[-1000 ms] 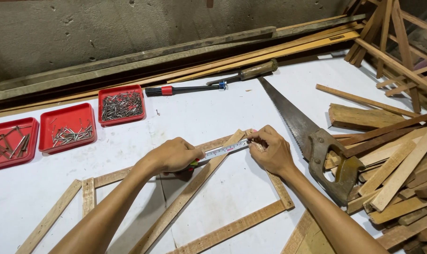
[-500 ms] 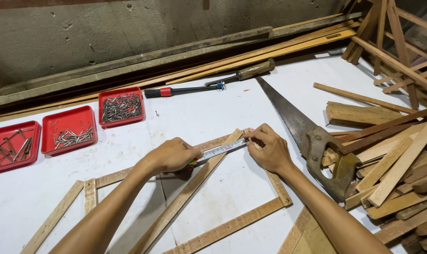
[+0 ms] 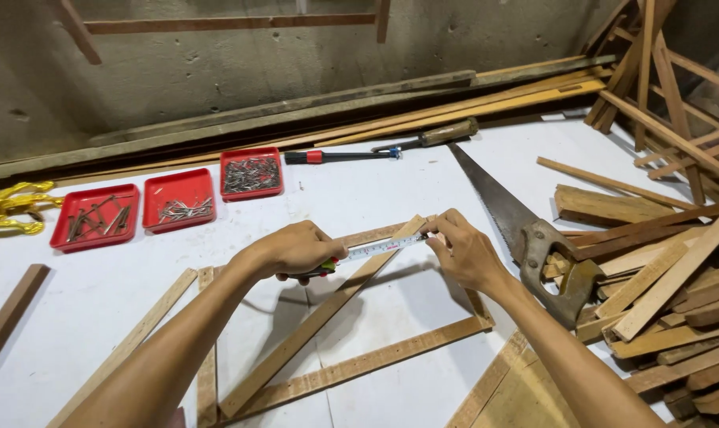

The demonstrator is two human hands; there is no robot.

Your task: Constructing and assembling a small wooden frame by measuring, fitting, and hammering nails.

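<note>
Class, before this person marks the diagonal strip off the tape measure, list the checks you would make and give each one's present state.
1. Tape measure pulled out between both hands: ok.
2. Left hand covers the tape's case by the frame's top strip: ok.
3. Right hand pinches the tape's end at the upper end of the diagonal strip: ok.
4. Tape lying flat on the wood: cannot tell, the hands hide both ends.
5. Pencil or marker within reach: not ok, none is visible.
6. Handsaw lies on the table beside the right hand, teeth close to the wrist: not ok.
</note>
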